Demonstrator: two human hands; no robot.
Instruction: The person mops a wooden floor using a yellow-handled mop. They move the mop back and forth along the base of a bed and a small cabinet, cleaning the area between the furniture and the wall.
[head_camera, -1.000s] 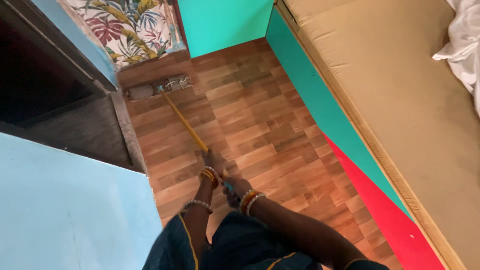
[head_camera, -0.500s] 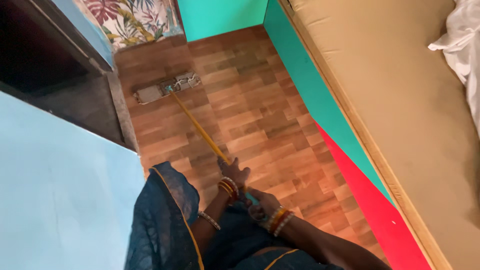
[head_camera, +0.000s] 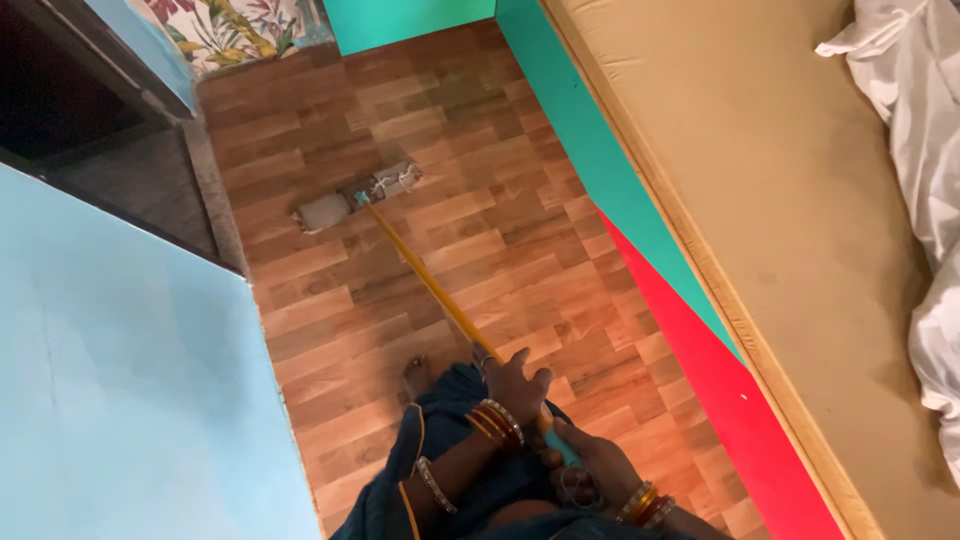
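Note:
A flat mop head (head_camera: 355, 197) rests on the wooden plank floor (head_camera: 470, 250), its long yellow handle (head_camera: 425, 285) running back towards me. My left hand (head_camera: 515, 380) grips the yellow handle lower down. My right hand (head_camera: 590, 465) holds the teal end grip just behind it. Both wrists wear red and gold bangles. A bare foot (head_camera: 415, 375) shows beside the dark blue garment (head_camera: 440, 470).
A light blue panel (head_camera: 130, 390) fills the left side, with a dark opening (head_camera: 60, 100) behind it. On the right stands a bed base in teal and red (head_camera: 690, 330) with a tan mattress (head_camera: 800, 200) and white sheets (head_camera: 910, 110). A floral wall patch (head_camera: 225, 25) is at the far end.
The mop head has slid back towards me along the floor, away from the far wall. Both hands pulled the handle back and sit lower in view.

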